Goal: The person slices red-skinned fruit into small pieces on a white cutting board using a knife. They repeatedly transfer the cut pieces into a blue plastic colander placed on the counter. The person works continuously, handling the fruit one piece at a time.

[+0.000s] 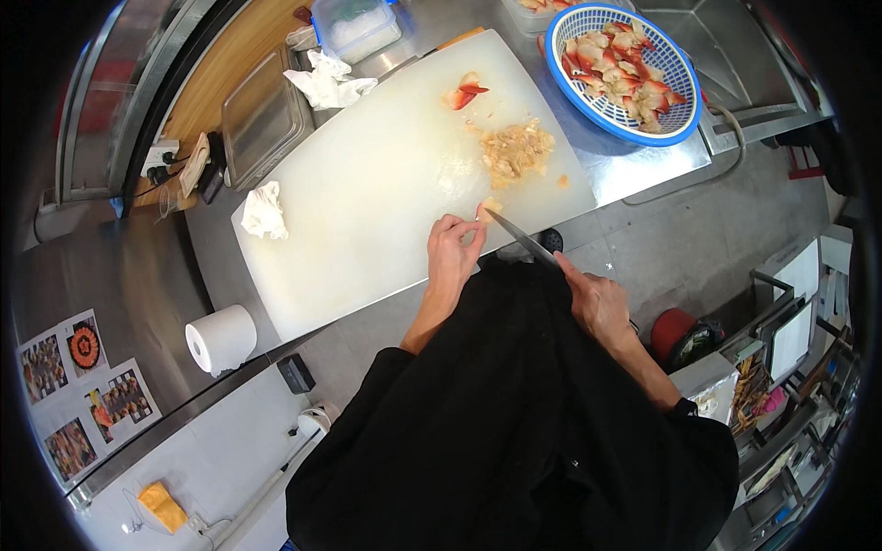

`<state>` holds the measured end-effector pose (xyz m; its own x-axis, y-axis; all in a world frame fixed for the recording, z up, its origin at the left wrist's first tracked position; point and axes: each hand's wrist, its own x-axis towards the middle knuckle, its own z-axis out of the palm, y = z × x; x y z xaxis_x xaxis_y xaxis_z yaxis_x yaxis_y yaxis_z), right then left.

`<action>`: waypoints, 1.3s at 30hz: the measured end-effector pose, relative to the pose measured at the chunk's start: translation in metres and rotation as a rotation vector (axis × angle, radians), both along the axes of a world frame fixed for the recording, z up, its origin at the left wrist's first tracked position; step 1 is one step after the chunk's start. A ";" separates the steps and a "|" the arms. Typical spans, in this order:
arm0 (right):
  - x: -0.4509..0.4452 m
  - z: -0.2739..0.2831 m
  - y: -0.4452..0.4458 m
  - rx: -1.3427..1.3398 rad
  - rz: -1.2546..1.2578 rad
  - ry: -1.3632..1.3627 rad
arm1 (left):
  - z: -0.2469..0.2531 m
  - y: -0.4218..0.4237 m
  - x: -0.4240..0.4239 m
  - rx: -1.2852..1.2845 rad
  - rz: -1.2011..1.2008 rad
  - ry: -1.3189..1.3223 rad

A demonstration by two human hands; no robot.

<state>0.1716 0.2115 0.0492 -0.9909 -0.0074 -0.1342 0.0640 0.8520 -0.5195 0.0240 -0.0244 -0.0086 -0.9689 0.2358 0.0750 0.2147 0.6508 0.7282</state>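
Observation:
My left hand (453, 241) pinches a small piece of surf clam meat (490, 208) at the near edge of a white cutting board (358, 200). In my right hand (594, 297) is the handle of a kitchen knife (520, 237), its tip touching or very close to that piece. Just beyond my hands lies a pile of pale clam trimmings (517, 153). Farther up the board sit a few red-tipped surf clam pieces (467, 91). A blue-rimmed colander (559, 81), right of the board, holds many more red and white clam pieces.
Crumpled white cloths or paper towels lie on the board's left end (264, 212) and beyond its far edge (329, 80). A clear lidded container (267, 113) and a blue-edged plastic box (362, 34) stand behind. A paper roll (222, 339) is at left; a sink (723, 55) is far right.

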 end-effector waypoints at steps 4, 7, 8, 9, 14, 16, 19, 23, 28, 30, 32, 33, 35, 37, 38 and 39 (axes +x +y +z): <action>-0.009 -0.004 0.006 -0.041 -0.088 0.067 | 0.002 -0.001 -0.002 0.013 -0.010 0.010; -0.010 0.004 0.007 -0.020 -0.039 0.059 | 0.001 0.000 0.001 -0.029 -0.008 0.014; -0.011 -0.003 0.009 -0.028 -0.037 0.072 | 0.001 0.000 0.000 -0.034 -0.015 0.006; -0.012 -0.007 0.012 -0.034 -0.029 0.083 | 0.002 0.000 -0.001 -0.037 -0.016 -0.005; -0.023 0.008 0.028 -0.051 -0.127 0.033 | 0.011 0.014 -0.013 0.013 -0.073 0.188; -0.021 0.013 0.031 -0.052 -0.171 0.032 | 0.013 0.027 -0.016 0.013 -0.071 0.225; -0.024 0.017 0.029 -0.133 -0.227 -0.064 | -0.004 0.025 -0.016 0.023 -0.141 0.012; -0.025 0.000 0.022 -0.216 -0.170 -0.028 | 0.027 0.019 -0.013 0.211 0.032 -0.250; -0.038 0.000 0.017 -0.146 -0.123 -0.096 | 0.004 -0.021 -0.051 0.343 0.070 -0.398; -0.046 0.007 0.020 -0.173 -0.102 -0.124 | 0.007 -0.031 -0.084 0.416 0.076 -0.478; -0.052 0.005 0.024 -0.171 -0.050 -0.133 | 0.030 -0.007 -0.136 0.424 0.007 -0.339; -0.054 0.000 0.027 -0.162 -0.010 -0.129 | 0.046 0.016 -0.167 0.462 -0.017 -0.307; -0.063 -0.002 0.031 -0.167 0.076 -0.135 | 0.094 0.076 -0.225 0.585 -0.088 -0.315; -0.079 0.002 0.034 -0.192 0.166 -0.157 | 0.092 0.136 -0.287 0.714 -0.157 -0.202; -0.085 0.002 0.034 -0.196 0.159 -0.160 | 0.086 0.168 -0.312 0.648 -0.169 -0.034; -0.091 0.003 0.035 -0.200 0.153 -0.164 | 0.079 0.190 -0.330 0.580 -0.179 0.134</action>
<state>0.0806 0.2470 0.0518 -0.9414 -0.1974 -0.2735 0.0397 0.7403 -0.6711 -0.3061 0.1659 0.0708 -0.8916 0.2779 0.3574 0.3976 0.1029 0.9118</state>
